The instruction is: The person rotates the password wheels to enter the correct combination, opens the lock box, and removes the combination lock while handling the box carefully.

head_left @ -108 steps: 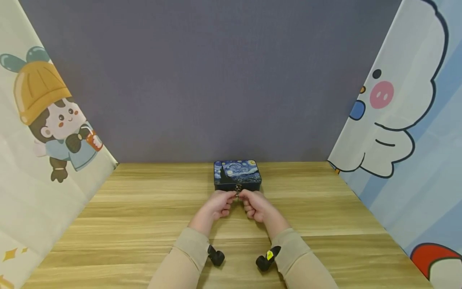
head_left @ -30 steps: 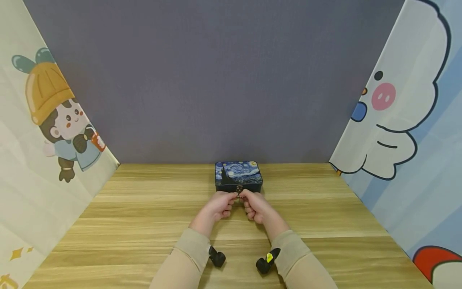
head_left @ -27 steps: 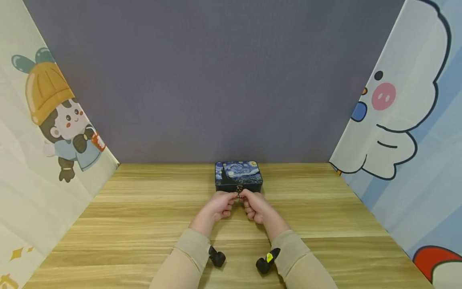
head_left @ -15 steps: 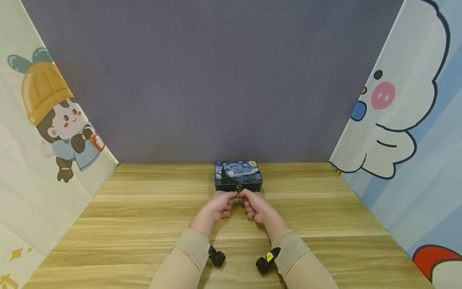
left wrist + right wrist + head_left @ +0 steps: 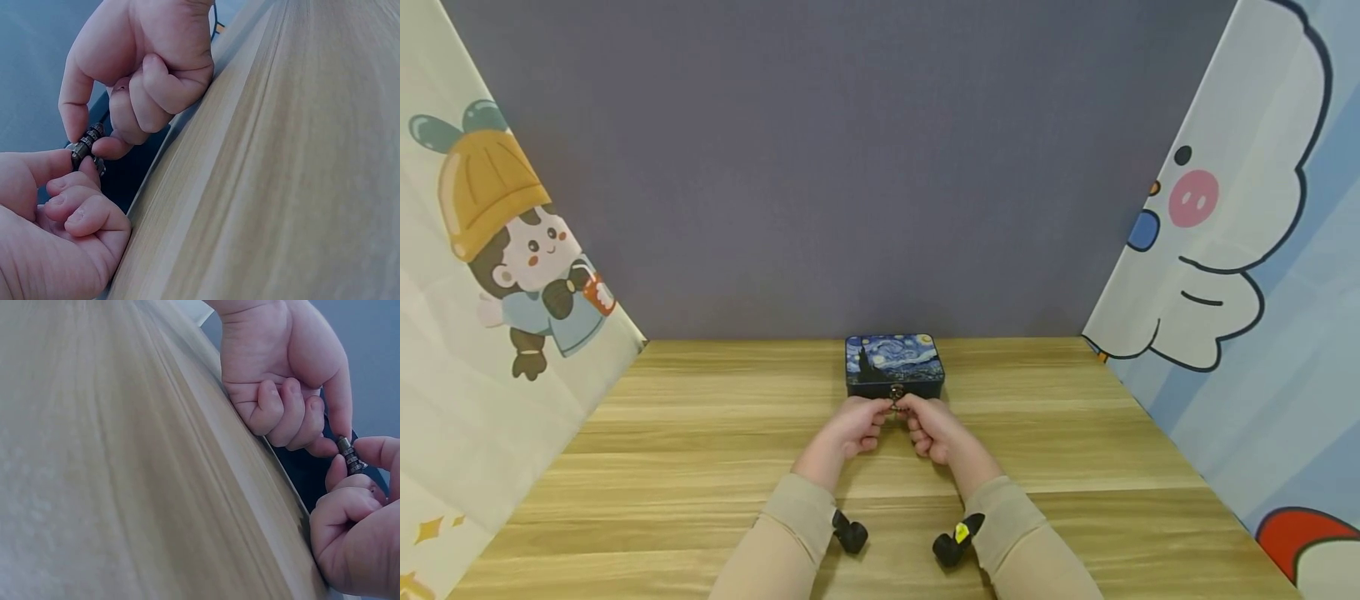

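Observation:
A small dark-bronze combination padlock point(image 5: 87, 142) with ringed dials hangs at the front of a tin box point(image 5: 895, 360), whose lid carries a swirling blue night-sky painting. From the left side, my left hand point(image 5: 857, 427) pinches one end of the padlock between thumb and index finger. The other end is pinched the same way by my right hand point(image 5: 931, 427). Both hands have their remaining fingers curled into the palm and stay low by the wooden table. A metal clasp point(image 5: 896, 390) shows on the box front just above the fingertips; the lid is down.
The wooden table point(image 5: 700, 450) runs back to a grey upright panel point(image 5: 865, 167), and the box stands near that panel. Cartoon-printed sheets flank the table, a left sheet point(image 5: 445, 417) and a right sheet point(image 5: 1247, 417). Black wrist mounts sit on both sleeves.
The head view shifts very slightly. Both hands keep their pinch on the padlock, and the box stays in place with its lid down.

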Available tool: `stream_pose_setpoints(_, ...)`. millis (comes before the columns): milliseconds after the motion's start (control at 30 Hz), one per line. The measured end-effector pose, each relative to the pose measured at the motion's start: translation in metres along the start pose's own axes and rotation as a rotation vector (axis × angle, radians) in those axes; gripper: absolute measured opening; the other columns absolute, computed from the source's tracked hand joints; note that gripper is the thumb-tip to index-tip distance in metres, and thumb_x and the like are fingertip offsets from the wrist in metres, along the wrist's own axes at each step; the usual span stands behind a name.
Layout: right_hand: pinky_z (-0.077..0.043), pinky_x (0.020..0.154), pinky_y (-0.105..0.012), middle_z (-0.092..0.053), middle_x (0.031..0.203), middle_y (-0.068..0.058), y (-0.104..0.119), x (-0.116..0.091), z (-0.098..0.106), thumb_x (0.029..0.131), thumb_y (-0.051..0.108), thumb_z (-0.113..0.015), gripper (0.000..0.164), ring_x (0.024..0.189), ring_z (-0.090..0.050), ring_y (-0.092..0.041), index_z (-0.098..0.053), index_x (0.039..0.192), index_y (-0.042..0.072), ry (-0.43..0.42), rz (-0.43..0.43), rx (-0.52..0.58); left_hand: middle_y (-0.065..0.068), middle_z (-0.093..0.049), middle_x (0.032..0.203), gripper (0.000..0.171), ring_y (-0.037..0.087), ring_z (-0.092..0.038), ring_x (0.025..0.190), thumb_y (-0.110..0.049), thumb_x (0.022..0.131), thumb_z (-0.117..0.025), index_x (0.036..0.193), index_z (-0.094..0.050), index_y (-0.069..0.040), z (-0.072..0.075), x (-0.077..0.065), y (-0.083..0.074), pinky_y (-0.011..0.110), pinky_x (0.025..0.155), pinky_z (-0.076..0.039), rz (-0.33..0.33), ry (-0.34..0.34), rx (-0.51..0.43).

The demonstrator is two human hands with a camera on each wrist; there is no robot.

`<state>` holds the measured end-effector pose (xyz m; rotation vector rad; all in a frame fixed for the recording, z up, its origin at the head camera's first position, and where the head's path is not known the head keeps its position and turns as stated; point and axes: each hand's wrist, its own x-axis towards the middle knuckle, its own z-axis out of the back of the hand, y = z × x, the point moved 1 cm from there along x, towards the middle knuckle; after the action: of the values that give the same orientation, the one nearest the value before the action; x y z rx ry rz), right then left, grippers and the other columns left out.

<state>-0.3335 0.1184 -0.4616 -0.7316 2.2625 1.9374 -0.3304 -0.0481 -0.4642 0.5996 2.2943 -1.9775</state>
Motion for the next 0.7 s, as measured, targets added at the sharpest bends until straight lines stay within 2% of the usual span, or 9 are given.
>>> stream_pose_setpoints(367,-0.018,0.038,-0.019,-0.029,0.055,0.009,0.003,-0.002,0.009,0.091,0.03,-0.067,0.029,0.042,-0.022,-0.004,-0.061,0.095,0.002,0.087,-0.036,-0.028,-0.004,-0.037,0.065,0.024,0.007,-0.023,0.047,-0.02,0.104,-0.057,0.083,-0.055,-0.009,0.0,0.0,-0.001,0.022,0.044,-0.023,-0.003,-0.002,0.0)
stream_pose_setpoints(700,-0.018,0.038,-0.02,-0.028,0.056,0.008,0.006,-0.004,0.013,0.089,0.03,-0.067,0.033,0.042,-0.022,-0.004,-0.059,0.1,0.0,0.11,-0.037,-0.035,-0.004,-0.034,0.064,0.023,0.008,-0.02,0.049,-0.021,0.105,-0.056,0.089,-0.057,-0.004,0.0,-0.002,-0.002,0.023,0.045,-0.023,0.0,0.012,-0.004)
